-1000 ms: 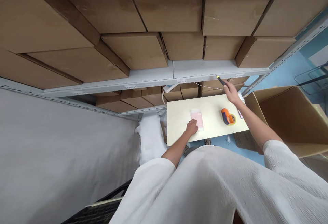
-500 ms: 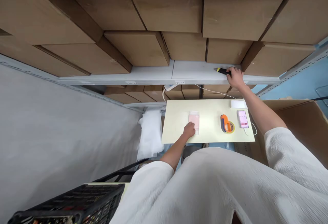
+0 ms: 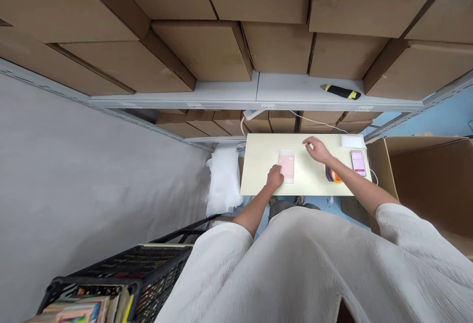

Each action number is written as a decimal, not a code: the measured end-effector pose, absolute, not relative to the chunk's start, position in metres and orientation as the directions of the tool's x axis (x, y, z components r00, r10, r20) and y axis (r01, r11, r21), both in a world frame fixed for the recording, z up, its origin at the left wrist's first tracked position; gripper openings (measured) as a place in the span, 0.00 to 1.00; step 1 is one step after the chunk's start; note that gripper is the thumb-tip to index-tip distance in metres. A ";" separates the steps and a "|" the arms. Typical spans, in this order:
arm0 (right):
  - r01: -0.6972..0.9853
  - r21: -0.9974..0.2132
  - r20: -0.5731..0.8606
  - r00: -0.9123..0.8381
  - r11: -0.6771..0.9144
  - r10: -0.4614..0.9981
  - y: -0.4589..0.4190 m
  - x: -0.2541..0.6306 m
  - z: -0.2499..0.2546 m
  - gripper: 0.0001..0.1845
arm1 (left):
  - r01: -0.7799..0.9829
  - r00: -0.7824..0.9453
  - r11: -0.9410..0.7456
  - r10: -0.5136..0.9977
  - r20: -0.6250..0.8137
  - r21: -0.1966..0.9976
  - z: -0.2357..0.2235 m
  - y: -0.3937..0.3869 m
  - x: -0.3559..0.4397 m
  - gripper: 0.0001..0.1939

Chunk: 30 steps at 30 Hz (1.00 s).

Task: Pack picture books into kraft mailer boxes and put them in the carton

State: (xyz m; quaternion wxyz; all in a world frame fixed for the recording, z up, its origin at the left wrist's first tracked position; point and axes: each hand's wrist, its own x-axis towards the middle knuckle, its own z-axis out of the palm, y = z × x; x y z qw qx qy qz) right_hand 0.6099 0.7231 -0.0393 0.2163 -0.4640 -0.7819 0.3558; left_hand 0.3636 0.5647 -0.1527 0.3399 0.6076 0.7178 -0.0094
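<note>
On the pale yellow board point(image 3: 260, 143), a flat pink packet point(image 3: 287, 164) lies with clear wrapping showing past its ends. My left hand point(image 3: 275, 177) is closed at its left edge, fingers bent on that side. Over the middle of the board is my right hand point(image 3: 317, 149), with nothing visible in it and its fingers partly bent but apart. My right forearm partly covers an orange tape dispenser point(image 3: 335, 176). On the grey shelf point(image 3: 288, 85) above rests a black-and-yellow utility knife point(image 3: 340, 91).
Brown cartons point(image 3: 207, 49) fill the shelves ahead. A phone point(image 3: 358, 162) and a white box point(image 3: 352, 141) occupy the board's right end. An open carton point(image 3: 432, 180) stands at right. White plastic sheeting point(image 3: 223, 180) and a black crate point(image 3: 148, 274) of books are at left.
My right hand has let go of the utility knife on the shelf and moved down and left over the board. My left hand stays at the pink packet. The view has shifted slightly.
</note>
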 end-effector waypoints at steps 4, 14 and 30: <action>0.616 -0.729 -0.514 -0.205 -0.299 0.833 0.660 0.577 -0.109 0.14 | 0.858 0.004 0.274 0.843 -0.538 0.434 -0.158 0.562 0.352 0.31; 0.445 -0.572 -0.725 0.119 -0.689 0.678 0.608 0.535 -0.162 0.10 | 0.869 0.232 0.087 0.798 -0.556 0.487 -0.170 0.544 0.335 0.36; 0.421 -0.667 -0.663 0.042 -0.615 0.748 0.601 0.479 -0.168 0.06 | 0.367 -0.397 0.404 0.883 -0.252 0.838 -0.183 0.558 0.255 0.19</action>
